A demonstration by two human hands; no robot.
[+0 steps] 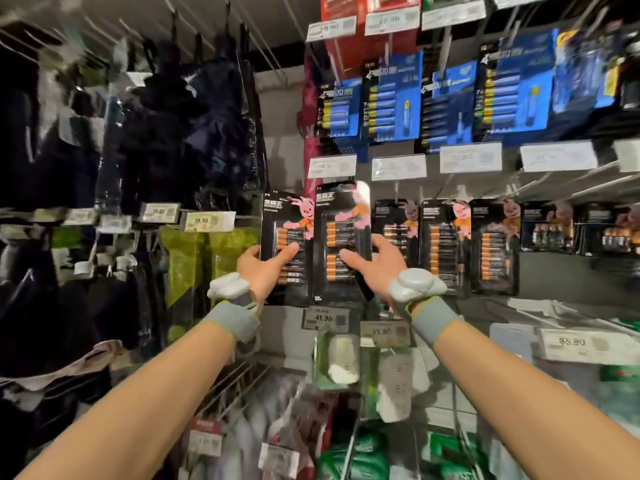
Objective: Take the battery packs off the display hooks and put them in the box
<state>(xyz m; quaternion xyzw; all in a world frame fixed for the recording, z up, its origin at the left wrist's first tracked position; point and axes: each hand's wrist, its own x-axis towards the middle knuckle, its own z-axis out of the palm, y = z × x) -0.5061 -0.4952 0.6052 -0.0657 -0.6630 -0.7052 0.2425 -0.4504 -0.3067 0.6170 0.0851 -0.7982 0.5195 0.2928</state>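
The left grip (266, 268) is closed around the left battery pack (282, 218), with the thumb across its front. The right grip (375, 263) clasps the right battery pack (343, 216), which overlaps the first. Similar hanging packs (441, 244) are just to the right.

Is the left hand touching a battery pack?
Touching. Head view: left hand grips the left pack, thumb across its front; right hand grips the right pack.

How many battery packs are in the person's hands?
2: the left pack gripped by the left hand, the right pack beside it in the right hand; more could hide behind.
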